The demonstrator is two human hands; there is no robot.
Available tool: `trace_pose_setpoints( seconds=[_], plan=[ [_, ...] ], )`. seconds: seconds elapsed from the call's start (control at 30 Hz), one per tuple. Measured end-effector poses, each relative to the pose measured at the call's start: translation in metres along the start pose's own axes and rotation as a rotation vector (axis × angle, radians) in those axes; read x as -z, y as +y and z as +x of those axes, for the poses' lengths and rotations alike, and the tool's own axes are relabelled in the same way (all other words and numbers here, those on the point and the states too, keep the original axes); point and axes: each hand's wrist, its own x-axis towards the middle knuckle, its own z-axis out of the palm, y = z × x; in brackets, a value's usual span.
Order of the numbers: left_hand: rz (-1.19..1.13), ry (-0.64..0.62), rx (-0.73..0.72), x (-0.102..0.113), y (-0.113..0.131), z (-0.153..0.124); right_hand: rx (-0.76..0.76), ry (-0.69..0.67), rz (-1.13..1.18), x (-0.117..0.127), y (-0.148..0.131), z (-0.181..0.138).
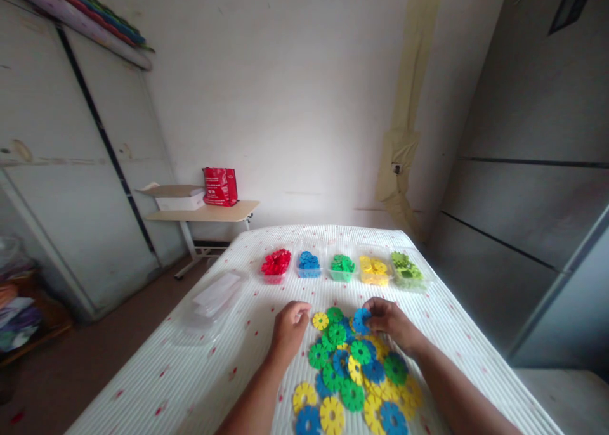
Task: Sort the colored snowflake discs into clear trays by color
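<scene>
A loose pile of flower-shaped plastic discs, blue, green and yellow, lies on the table near me. At its far right edge my right hand [387,321] pinches a blue disc [361,321] between thumb and fingers. My left hand [290,327] is beside the pile's far left edge, its fingers curled inward; whether anything is inside them is hidden. Closest to that hand is a small yellow disc [320,321], with a green disc [334,314] beside it. Green discs [353,394] and yellow discs [332,414] overlap in the nearer part of the pile.
Beyond the pile stand clear tubs of red pieces [276,262], blue discs [309,264], green discs [342,265], yellow discs [374,268] and light green pieces [406,270]. Clear plastic containers [212,302] lie at left on the white tablecloth [190,371]. A side table [219,212] holds a red bag [220,186].
</scene>
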Motion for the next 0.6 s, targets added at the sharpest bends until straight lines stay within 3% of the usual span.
trace_pose_setpoints(
  seconds=[0.17, 0.4, 0.6],
  plan=[
    [0.141, -0.078, -0.207, -0.01, 0.025, -0.012, 0.07, -0.002, 0.005, -0.01, 0.003, 0.002],
    [0.152, -0.201, -0.201, -0.025, 0.033, -0.022, 0.205, -0.048, -0.139, -0.036, 0.004, -0.005],
    [0.154, -0.197, -0.195, -0.023, 0.04, -0.023, 0.247, -0.04, -0.226, -0.042, 0.006, -0.005]
  ],
)
